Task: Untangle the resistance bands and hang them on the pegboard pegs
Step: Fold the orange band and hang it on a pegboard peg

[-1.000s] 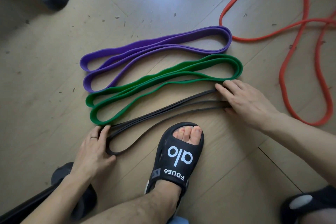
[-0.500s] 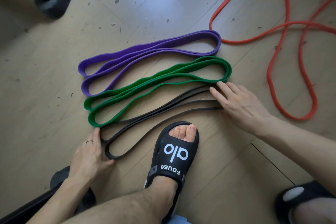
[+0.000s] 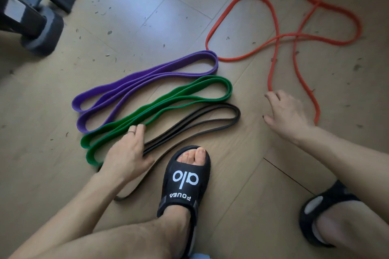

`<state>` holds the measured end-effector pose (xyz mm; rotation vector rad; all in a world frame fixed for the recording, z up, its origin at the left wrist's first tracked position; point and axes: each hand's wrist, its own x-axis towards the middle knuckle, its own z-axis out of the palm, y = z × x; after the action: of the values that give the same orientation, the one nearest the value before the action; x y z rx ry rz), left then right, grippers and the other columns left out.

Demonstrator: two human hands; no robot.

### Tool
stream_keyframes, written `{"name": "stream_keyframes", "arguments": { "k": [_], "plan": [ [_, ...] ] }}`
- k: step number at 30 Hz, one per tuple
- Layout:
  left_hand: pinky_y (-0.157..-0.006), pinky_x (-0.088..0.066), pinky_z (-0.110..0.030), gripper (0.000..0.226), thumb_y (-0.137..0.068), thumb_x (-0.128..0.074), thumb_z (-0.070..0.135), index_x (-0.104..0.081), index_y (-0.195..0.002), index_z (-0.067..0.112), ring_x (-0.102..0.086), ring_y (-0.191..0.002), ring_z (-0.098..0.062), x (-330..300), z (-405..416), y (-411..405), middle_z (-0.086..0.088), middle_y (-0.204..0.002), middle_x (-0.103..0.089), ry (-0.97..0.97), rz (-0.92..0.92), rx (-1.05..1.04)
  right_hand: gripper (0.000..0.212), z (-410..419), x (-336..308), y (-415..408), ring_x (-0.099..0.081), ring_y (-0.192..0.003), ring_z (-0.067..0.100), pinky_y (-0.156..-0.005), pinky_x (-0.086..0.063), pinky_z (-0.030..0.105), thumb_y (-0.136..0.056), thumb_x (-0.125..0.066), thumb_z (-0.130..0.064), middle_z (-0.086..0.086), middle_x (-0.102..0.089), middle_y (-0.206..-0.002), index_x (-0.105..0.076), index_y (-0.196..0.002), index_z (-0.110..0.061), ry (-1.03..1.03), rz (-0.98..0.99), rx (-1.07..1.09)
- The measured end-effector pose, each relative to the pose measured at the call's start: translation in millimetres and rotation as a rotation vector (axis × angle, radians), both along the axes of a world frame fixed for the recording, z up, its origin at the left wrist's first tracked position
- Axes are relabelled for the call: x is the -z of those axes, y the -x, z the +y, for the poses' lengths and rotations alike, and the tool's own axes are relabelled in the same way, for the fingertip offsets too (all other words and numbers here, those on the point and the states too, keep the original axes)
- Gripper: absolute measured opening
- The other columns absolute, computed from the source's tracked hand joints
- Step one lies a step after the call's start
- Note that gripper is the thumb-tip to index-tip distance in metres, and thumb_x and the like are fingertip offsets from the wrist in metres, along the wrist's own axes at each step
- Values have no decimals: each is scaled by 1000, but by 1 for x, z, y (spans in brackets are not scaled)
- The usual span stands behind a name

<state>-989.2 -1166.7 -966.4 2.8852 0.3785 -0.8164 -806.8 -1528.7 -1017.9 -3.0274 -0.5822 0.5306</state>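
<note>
Three folded bands lie side by side on the wooden floor: a purple band [image 3: 147, 78], a green band [image 3: 168, 99] and a thin black band [image 3: 200, 118]. An orange band [image 3: 273, 40] sprawls in crossing loops at the upper right. My left hand [image 3: 126, 151] rests with relaxed fingers over the near ends of the green and black bands. My right hand [image 3: 286, 113] hovers with spread fingers between the black band's far loop and the orange band, its fingertips close to an orange strand. No pegboard is in view.
My left foot in a black slide sandal [image 3: 185, 178] stands just below the black band; my right foot's sandal [image 3: 324, 210] is at the lower right. Dark dumbbells on a rack [image 3: 35, 14] sit at the top left. Small debris flecks dot the floor.
My right hand has left the black band's far end and moved right toward the orange band. My left hand shifted right onto the green and black bands. The view tilted.
</note>
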Motion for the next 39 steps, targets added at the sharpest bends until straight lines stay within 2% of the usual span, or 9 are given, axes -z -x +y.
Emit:
{"name": "stream_keyframes", "arguments": {
  "k": [4,10,15,18,22,28,33,37,39],
  "plan": [
    [-74,-54,-43,62,-82,-67,40,-40,-130,13,-62,-99,-32,3,-64,-84,-9,-117,-51,130,-156,351,51,-18,3,-8,-51,-122,42,-99,-47,50,-90,-66,-31,20,-54,-128,-51,-135,-12,-39,134,310],
    [-65,-42,-41,45,-89,-56,33,-46,-125,9,-61,-94,-37,16,-144,-150,-13,-113,-52,158,-195,676,52,-19,13,-8,-40,-135,36,-108,-39,43,-94,-62,-31,16,-45,-137,-51,-143,-20,7,358,317],
    [-65,-38,-39,43,-90,-53,25,-43,-128,9,-61,-98,-35,28,-168,-164,-12,-117,-53,127,-150,765,27,-13,22,12,-56,-120,37,-100,-45,39,-92,-54,-7,13,-58,-123,-67,-115,-3,34,133,295],
    [-72,-45,-40,48,-89,-54,23,-41,-133,10,-61,-101,-34,24,-173,-167,-12,-119,-54,152,-93,771,22,-13,14,15,-64,-111,34,-89,-49,37,-94,-55,-18,13,-68,-112,-72,-105,-8,-144,160,490],
    [-88,-51,-43,70,-88,-61,24,-27,-149,17,-59,-112,-33,-16,-182,-182,-11,-133,-50,232,-23,758,22,-13,-33,3,-62,-85,30,-68,-42,34,-87,-68,-26,10,-66,-81,-55,-72,-17,-510,204,747],
    [-106,-43,-43,93,-84,-77,32,-21,-156,23,-49,-131,-29,-124,-210,-220,-12,-148,-45,404,-100,738,22,-12,-152,-17,-63,-66,26,-65,-52,34,-82,-68,-17,6,-64,-70,-49,-71,-20,-789,153,731],
    [-89,-47,-33,58,-69,-78,51,-49,-113,27,-58,-102,-18,-216,-234,-220,8,-107,-60,494,-209,737,12,-27,-269,-4,-57,-50,17,-51,-44,27,-87,-59,-1,4,-65,-60,-55,-84,-11,-1072,129,673],
    [-66,-42,-8,23,-83,-80,25,-58,-86,31,-55,-67,8,-268,-265,-195,16,-82,-59,757,-197,615,9,-43,-333,18,-52,-47,18,-48,-43,25,-86,-57,1,6,-62,-56,-58,-84,-8,-1197,107,680],
    [-68,-46,-11,18,-84,-80,22,-62,-81,21,-53,-64,5,-276,-279,-179,12,-77,-59,877,-230,520,10,-50,-353,29,-51,-51,19,-51,-42,28,-85,-59,1,7,-60,-57,-59,-80,-8,-1240,64,703]
  ]
}}
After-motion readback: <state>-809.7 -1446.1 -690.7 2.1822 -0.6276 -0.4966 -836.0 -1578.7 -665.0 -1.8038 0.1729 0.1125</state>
